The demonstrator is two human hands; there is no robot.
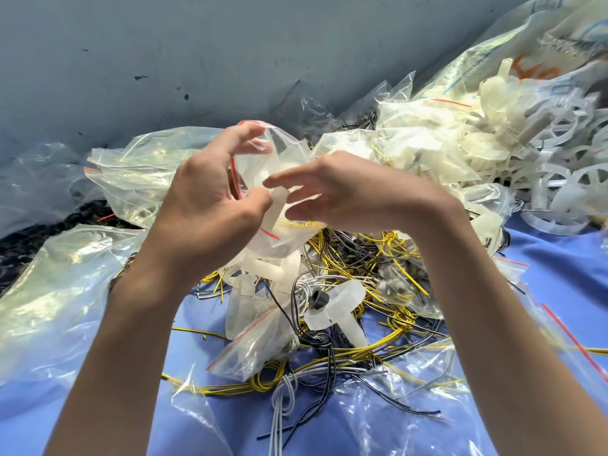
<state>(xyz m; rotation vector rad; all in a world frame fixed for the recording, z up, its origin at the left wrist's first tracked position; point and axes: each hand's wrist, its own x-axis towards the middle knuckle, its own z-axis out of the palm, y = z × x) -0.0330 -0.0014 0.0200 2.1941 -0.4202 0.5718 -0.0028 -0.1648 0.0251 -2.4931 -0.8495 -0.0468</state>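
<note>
My left hand point(210, 199) grips the open mouth of a small clear zip bag point(263, 159) with a red seal strip, thumb and curled fingers spreading the rim. A translucent white plastic part point(278, 205) stands upright in the bag's opening. My right hand point(342, 195) is at that part, its fingers reaching into the bag mouth and pinching the piece between thumb and fingertips. Both hands hover above a tangle of yellow, black and white wires point(345, 268).
A blue cloth point(559, 284) covers the table. More clear zip bags point(56, 291) lie left and front. A white flanged plastic part with a black knob point(335, 304) lies on the wires. White wheels and parts point(543, 153) are heaped at right. A grey wall point(197, 54) is behind.
</note>
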